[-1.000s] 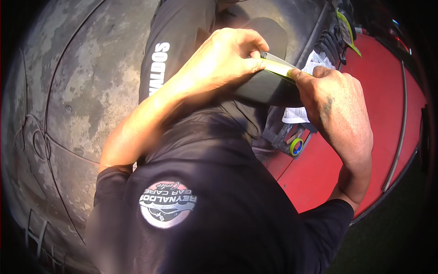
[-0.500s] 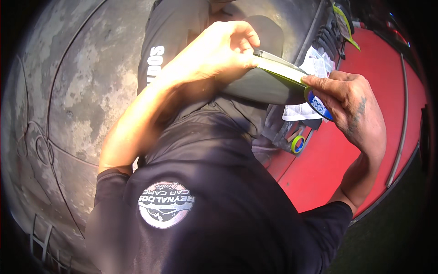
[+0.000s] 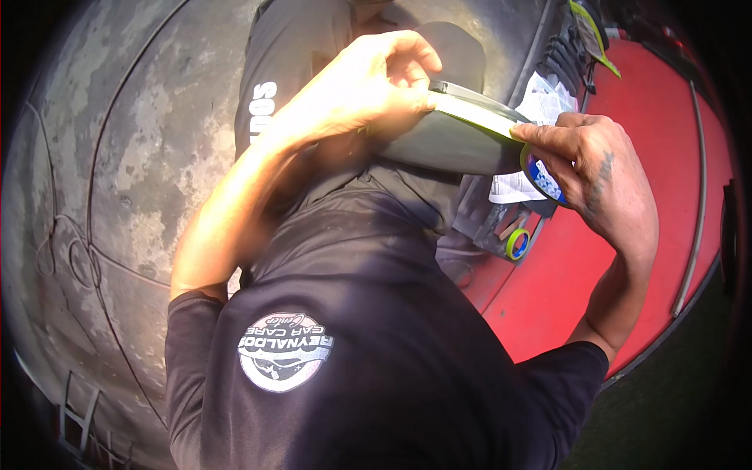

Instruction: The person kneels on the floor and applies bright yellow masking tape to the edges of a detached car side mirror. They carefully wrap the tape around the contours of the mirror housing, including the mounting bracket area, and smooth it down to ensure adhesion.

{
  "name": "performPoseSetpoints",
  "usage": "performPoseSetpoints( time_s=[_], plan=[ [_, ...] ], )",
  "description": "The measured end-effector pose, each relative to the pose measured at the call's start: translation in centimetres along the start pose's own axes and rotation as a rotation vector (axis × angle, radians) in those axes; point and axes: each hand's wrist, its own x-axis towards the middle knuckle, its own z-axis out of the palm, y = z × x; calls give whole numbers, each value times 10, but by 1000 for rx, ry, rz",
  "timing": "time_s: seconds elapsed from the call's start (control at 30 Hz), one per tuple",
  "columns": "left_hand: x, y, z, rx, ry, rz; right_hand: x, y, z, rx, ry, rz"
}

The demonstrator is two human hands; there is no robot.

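My left hand [image 3: 368, 86] presses on the near end of a dark grey curved part [image 3: 439, 145], fingers bent over its top edge. A strip of pale green masking tape [image 3: 474, 113] runs along that edge. My right hand [image 3: 599, 180] holds a roll of tape with a blue core [image 3: 542, 176] at the far end of the strip, thumb and fingers pinched around it. Both hands are held up in front of my chest, above my dark trousers.
A red car panel [image 3: 619, 258] fills the right side. On it lie a white paper sheet [image 3: 533, 110], a second green tape roll [image 3: 517, 243] and dark tools. Stained grey concrete floor [image 3: 117, 157] lies to the left. My black shirt [image 3: 352, 368] covers the lower middle.
My right hand has drawn the tape roll away to the right and down, laying a longer strip along the part's edge. My left hand stayed on the near end.
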Motion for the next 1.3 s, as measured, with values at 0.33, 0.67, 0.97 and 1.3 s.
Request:
performPoseSetpoints(
  time_s=[0.33,0.67,0.97,1.3],
  plan=[
    [6,-1,2,38,-22,11,2,0,-2,-34,-42,47],
    [4,0,2,105,10,24,3,5,-3,49,-19,84],
    [3,1,1,69,-5,-1,3,6,-3,46,-17,99],
    [6,-8,-4,53,-10,39,3,7,-4,130,15,83]
  ],
)
